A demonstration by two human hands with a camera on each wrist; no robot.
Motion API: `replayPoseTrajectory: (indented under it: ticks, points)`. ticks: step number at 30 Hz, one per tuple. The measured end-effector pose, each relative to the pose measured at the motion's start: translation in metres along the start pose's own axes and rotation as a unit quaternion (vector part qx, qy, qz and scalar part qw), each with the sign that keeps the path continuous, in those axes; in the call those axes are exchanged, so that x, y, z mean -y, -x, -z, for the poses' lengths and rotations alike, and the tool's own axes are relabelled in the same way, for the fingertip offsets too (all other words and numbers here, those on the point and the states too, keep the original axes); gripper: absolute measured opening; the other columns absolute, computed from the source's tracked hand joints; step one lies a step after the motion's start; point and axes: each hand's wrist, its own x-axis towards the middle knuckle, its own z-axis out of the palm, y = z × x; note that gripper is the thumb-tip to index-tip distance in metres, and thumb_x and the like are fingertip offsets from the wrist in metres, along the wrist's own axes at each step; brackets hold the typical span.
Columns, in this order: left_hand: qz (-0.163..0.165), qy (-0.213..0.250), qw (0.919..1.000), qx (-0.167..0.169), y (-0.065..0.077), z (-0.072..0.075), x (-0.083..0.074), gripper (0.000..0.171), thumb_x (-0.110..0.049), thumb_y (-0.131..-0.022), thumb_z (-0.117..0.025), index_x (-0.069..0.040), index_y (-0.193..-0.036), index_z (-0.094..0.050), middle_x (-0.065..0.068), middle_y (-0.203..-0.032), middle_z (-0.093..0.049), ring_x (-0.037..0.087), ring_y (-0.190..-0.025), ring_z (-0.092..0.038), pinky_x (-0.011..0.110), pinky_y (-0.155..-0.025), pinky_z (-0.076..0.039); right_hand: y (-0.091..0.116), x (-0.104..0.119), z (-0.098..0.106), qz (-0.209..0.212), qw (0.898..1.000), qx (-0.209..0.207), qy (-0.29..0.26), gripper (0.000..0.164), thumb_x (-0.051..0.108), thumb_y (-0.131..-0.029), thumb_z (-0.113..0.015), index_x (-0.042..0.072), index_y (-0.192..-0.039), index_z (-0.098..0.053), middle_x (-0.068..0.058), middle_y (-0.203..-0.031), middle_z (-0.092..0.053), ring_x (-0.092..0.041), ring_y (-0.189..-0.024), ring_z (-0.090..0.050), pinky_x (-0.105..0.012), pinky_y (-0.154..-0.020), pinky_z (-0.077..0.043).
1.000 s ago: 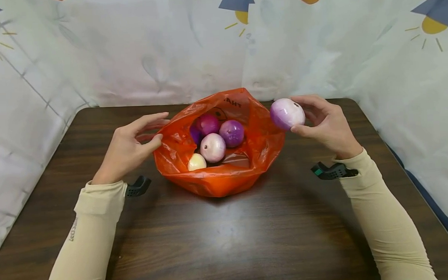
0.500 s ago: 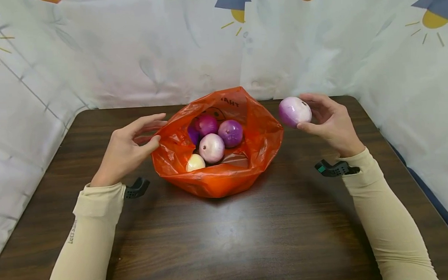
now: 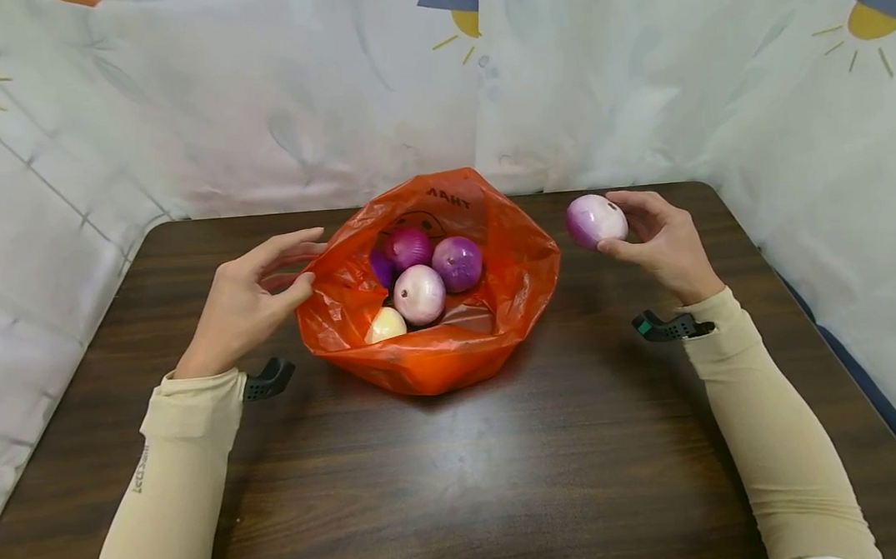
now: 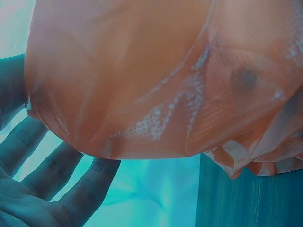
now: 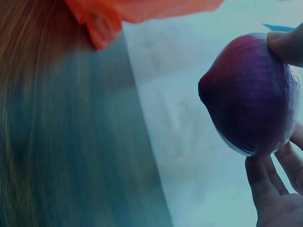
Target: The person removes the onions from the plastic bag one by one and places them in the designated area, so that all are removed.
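An orange plastic bag [image 3: 429, 372] stands with its mouth spread wide on the table. My left hand [image 3: 249, 292] holds the bag's left rim between thumb and fingers. Inside lie a magenta onion [image 3: 407, 248], a purple onion [image 3: 457, 264], a pale pinkish onion [image 3: 419, 295] and a cream-coloured round piece [image 3: 386, 325], partly hidden by the front rim. To the right of the bag, my right hand [image 3: 664, 241] grips a purple-and-white onion [image 3: 594, 220] in the air. The right wrist view shows this onion [image 5: 251, 99] between thumb and fingertips, its pointed end facing left.
The dark wooden table [image 3: 457, 496] stretches in front of the bag. A white patterned sheet [image 3: 260, 112] hangs behind and along both sides. Each wrist carries a black band, the left one [image 3: 270, 379] close to the bag.
My right hand has moved the held onion rightward, from beside the bag's right rim to a short gap away. My left hand keeps its place at the bag's left rim.
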Motion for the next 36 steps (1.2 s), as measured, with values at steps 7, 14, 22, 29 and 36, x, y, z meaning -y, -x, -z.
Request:
replayPoseTrajectory:
  ticks: [7,14,22,29,36]
  points:
    - [-0.002,-0.001,1.0,-0.001,0.001,-0.001,0.0,0.055,-0.005,-0.094,-0.071,-0.029,-0.143,-0.062,0.012,-0.133,-0.072,-0.016,-0.111,-0.061,0.0,-0.088,-0.049,-0.001,-0.018,0.004,-0.029,0.999,-0.013,-0.008,0.057,-0.008,-0.082,-0.081,0.007,-0.135,-0.066,0.001,-0.128,-0.063,-0.004,-0.118,-0.066,-0.009,-0.1,-0.052]
    - [-0.008,-0.003,0.9999,-0.006,0.0,0.0,0.001,0.057,-0.003,-0.094,-0.071,-0.032,-0.142,-0.063,0.012,-0.132,-0.072,-0.015,-0.111,-0.062,0.0,-0.089,-0.049,-0.003,-0.031,0.006,-0.07,0.995,0.001,0.065,0.06,0.003,-0.086,-0.082,0.007,-0.141,-0.061,0.009,-0.128,-0.065,0.003,-0.112,-0.067,-0.008,-0.094,-0.054]
    - [-0.007,0.001,1.0,-0.006,0.0,0.0,0.001,0.057,-0.002,-0.093,-0.071,-0.029,-0.143,-0.063,0.014,-0.132,-0.072,-0.015,-0.111,-0.062,0.0,-0.089,-0.049,-0.003,-0.043,0.008,-0.105,0.989,0.017,0.105,0.063,0.009,-0.087,-0.083,0.008,-0.145,-0.057,-0.004,-0.141,-0.06,0.009,-0.115,-0.063,-0.005,-0.094,-0.051]
    - [-0.006,0.001,1.0,-0.007,0.0,-0.001,0.001,0.057,-0.003,-0.093,-0.071,-0.032,-0.142,-0.063,0.014,-0.132,-0.072,-0.015,-0.111,-0.062,0.0,-0.088,-0.049,-0.004,-0.051,0.009,-0.12,0.988,0.022,0.098,0.065,0.01,-0.087,-0.083,0.007,-0.146,-0.056,-0.009,-0.146,-0.057,0.007,-0.119,-0.062,-0.005,-0.097,-0.05]
    - [-0.004,0.0,1.0,-0.007,0.0,-0.001,0.001,0.056,-0.004,-0.094,-0.071,-0.032,-0.141,-0.063,0.015,-0.131,-0.072,-0.015,-0.11,-0.063,0.0,-0.087,-0.049,-0.004,-0.057,0.012,-0.139,0.984,0.023,0.109,0.065,0.016,-0.088,-0.083,0.01,-0.148,-0.056,-0.011,-0.15,-0.057,0.007,-0.117,-0.062,-0.005,-0.094,-0.051]
